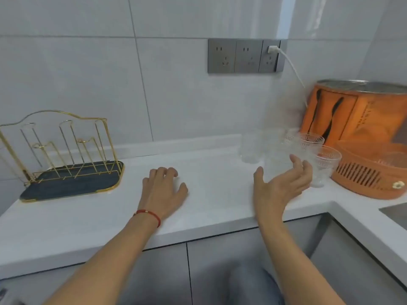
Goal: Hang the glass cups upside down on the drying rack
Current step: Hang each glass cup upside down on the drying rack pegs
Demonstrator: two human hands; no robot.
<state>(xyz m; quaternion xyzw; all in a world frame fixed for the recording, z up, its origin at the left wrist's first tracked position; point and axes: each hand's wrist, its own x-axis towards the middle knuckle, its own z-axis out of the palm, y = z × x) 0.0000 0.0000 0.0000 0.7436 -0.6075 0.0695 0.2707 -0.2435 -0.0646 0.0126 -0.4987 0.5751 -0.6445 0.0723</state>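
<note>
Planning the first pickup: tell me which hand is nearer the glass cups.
Right. The right hand is open just in front of the glass cups; the left hand rests flat on the counter, well to their left.

Gold wire drying rack on dark tray, clear ribbed glass cups, orange slotted basket, red bracelet.

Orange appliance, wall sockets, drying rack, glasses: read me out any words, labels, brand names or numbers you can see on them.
Orange appliance: a column of small dark print on its front panel, too blurred to read.
Wall sockets: only pin holes, no legible marking.
Gold drying rack: no text.
Glass cups: ribbed pattern only, no text.
Orange basket: a small flower emblem, no words.
</note>
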